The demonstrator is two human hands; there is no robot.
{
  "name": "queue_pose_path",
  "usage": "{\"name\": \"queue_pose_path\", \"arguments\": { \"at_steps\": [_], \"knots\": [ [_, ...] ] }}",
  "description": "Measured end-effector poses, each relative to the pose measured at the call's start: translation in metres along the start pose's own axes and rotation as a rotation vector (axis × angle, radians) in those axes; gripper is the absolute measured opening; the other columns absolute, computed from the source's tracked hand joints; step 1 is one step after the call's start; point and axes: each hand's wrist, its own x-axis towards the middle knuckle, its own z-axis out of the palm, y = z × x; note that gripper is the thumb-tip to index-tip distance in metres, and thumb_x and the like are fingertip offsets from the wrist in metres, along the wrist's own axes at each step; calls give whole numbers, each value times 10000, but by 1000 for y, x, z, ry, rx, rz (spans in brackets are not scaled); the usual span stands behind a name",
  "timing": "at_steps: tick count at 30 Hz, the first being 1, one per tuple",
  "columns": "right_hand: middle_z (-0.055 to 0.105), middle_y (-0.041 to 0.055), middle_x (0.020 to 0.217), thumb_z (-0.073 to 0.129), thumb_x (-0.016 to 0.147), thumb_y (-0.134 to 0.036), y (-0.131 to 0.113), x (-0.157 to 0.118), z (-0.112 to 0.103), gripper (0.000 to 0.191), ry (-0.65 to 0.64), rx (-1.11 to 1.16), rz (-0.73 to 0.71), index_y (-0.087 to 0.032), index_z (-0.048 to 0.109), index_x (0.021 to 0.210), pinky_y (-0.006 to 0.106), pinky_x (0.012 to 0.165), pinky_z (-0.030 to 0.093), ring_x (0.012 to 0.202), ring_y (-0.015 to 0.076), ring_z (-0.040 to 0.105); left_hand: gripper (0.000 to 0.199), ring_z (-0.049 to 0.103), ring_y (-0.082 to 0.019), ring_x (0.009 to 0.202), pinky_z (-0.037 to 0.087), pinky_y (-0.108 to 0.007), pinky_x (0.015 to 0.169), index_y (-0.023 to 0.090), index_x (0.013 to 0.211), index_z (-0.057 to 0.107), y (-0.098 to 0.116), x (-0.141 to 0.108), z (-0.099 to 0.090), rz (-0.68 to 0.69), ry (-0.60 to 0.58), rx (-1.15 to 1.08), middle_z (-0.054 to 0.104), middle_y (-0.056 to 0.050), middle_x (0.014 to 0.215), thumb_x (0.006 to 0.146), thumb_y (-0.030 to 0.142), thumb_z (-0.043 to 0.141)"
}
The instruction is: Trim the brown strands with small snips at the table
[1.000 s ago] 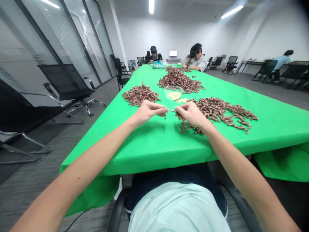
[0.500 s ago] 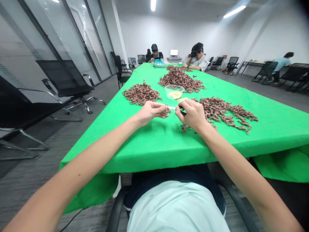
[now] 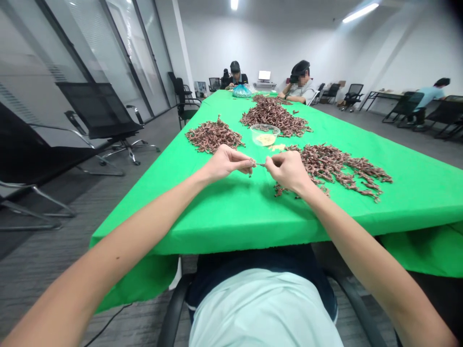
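Cloth in bright green drapes the table, its near edge falling just in front of the person's lap and its left edge slanting away toward the far end. Over it, between the near edge and the bowl, the two hands face each other, fingertips just apart. The left hand pinches a small brown piece, partly hidden by the fingers; the right hand grips a slim tool that points across the gap at the piece. A wide stretch of green shows under the left forearm, and more along the near edge, room to move on that side. The right side is tighter: the right heap spreads beside and beneath that wrist. The left heap sits close to the table's left edge, the far heap just behind the bowl, and pale bits lie near its base.
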Motion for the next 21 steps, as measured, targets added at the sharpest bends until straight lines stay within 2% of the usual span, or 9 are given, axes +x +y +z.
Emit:
{"name": "queue_pose_path", "arguments": {
  "at_steps": [3, 5, 7, 9, 12, 16, 21],
  "knots": [
    [507, -1, 442, 490, 903, -365, -1, -1, -4, 430, -172, 203, 175, -159, 658, 566, 288, 528, 302, 427, 105, 419, 406, 748, -189, 676, 642, -299, 715, 127, 884, 837, 0, 0, 0, 13, -15, 34, 793, -116, 771, 664, 459, 918],
    [554, 9, 471, 487, 909, -395, 1, -2, -6, 435, -191, 251, 194, -157, 675, 598, 286, 526, 322, 435, 112, 449, 414, 749, -189, 680, 642, -303, 718, 128, 883, 836, 0, 0, 3, -1, -5, -2, 795, -116, 788, 666, 472, 913],
    [582, 18, 514, 500, 908, -406, 4, -3, -6, 422, -89, 196, 103, -163, 652, 599, 288, 543, 334, 470, 117, 470, 418, 750, -186, 690, 639, -306, 722, 130, 880, 833, -1, 1, 7, -22, 25, -71, 801, -119, 832, 680, 490, 901],
    [610, 28, 577, 514, 907, -389, 8, -4, -4, 372, 77, 76, -51, -173, 635, 629, 295, 589, 362, 530, 130, 502, 422, 748, -177, 698, 634, -305, 728, 131, 879, 828, -3, 2, 10, -58, 55, -142, 804, -125, 887, 692, 504, 891],
    [663, 56, 711, 497, 934, -361, 12, -3, 0, 297, 248, -120, -236, -186, 645, 745, 314, 675, 412, 651, 167, 560, 436, 743, -165, 712, 622, -305, 752, 123, 886, 815, -7, 3, 12, -137, 58, -227, 801, -138, 941, 701, 511, 886],
    [657, 80, 781, 474, 963, -344, 18, -2, 3, 261, 290, -332, -376, -199, 641, 824, 337, 719, 427, 759, 205, 572, 413, 737, -155, 729, 607, -304, 778, 113, 894, 798, -12, 3, 11, -170, 37, -327, 795, -138, 948, 720, 477, 887],
    [627, 75, 762, 459, 978, -341, 22, -1, 2, 266, 298, -478, -467, -206, 637, 833, 347, 691, 411, 737, 206, 529, 363, 740, -157, 730, 594, -278, 732, 110, 892, 793, -13, 2, 12, -182, 16, -385, 793, -124, 926, 738, 425, 888]
  ]
}}
